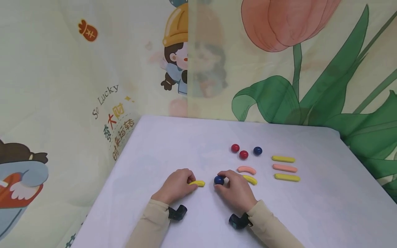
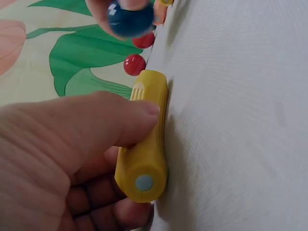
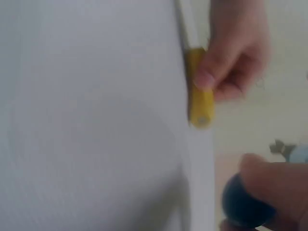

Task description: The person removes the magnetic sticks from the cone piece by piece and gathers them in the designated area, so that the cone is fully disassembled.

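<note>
White cloth table (image 1: 310, 206), cartoon curtains (image 1: 62, 86); left hand (image 1: 176, 186) pinches yellow stick (image 1: 197, 183), right hand (image 1: 235, 191) pinches blue ball (image 1: 218, 180).

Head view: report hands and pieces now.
Left hand pinches yellow stick. Right hand grips blue ball. Table between them bare.

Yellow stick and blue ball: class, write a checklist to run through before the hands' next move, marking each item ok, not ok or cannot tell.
1. Left hand grips the yellow stick: ok.
2. Right hand pinches the blue ball: ok.
3. Stick and ball apart: ok.
4. Stick lies on the table: ok.
5. Ball lifted off the table: cannot tell.
6. Red balls untouched beyond the hands: ok.
</note>
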A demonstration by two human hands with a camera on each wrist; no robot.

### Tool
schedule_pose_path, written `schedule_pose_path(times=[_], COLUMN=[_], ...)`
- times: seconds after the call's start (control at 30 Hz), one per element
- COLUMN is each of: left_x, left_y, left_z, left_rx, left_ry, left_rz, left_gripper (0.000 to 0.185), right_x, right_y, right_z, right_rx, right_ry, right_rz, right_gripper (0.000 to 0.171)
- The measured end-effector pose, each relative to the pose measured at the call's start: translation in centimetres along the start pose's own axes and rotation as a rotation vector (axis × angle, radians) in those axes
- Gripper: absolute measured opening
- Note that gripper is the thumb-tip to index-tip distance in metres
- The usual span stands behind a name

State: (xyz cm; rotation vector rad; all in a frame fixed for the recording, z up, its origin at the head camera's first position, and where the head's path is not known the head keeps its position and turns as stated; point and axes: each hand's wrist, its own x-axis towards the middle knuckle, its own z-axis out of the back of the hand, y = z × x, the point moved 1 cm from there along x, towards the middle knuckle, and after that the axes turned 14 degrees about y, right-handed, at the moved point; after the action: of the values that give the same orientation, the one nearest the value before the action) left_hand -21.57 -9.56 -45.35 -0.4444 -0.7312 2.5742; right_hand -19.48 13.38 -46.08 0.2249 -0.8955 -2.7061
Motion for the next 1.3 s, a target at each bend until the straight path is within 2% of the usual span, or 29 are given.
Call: schedule_pose_path(times=[0.17, 0.27, 0.4, 0.57, 0.87, 1.3], left_x=[0.0, 0.0, 0.1, 0.1, 0.2, 0.2], left_y=[0.1, 0.1, 0.1, 0.1, 0.3, 0.4], left_z=[-0.2, -0.3, -0.5, -0.5, -0.6, -0.6], left_rx=[-0.033, -0.054, -0.052, -0.041, -0.052, -0.051], left_ry=[-0.004, 0.005, 0.002, -0.015, -0.009, -0.012], left_rz=[0.012, 0.015, 0.002, -0.011, -0.013, -0.025], left_gripper=[0.011, 0.011, 0.011, 0.012, 0.012, 0.012], right_x=[0.1, 0.2, 0.4, 0.8, 2.6, 2.9], right_y=[-2.2, -4.0, -6.3, -7.7, -8.9, -9.9], right_z=[3.0, 4.7, 6.4, 7.3, 7.2, 7.0], right_rx=[0.063, 0.092, 0.116, 0.136, 0.113, 0.136], right_ry=[-0.135, -0.185, -0.202, -0.181, -0.128, -0.171], right_rz=[-0.038, -0.119, -0.268, -0.373, -0.411, -0.388], right_gripper=[0.042, 0.046, 0.05, 0.05, 0.046, 0.051])
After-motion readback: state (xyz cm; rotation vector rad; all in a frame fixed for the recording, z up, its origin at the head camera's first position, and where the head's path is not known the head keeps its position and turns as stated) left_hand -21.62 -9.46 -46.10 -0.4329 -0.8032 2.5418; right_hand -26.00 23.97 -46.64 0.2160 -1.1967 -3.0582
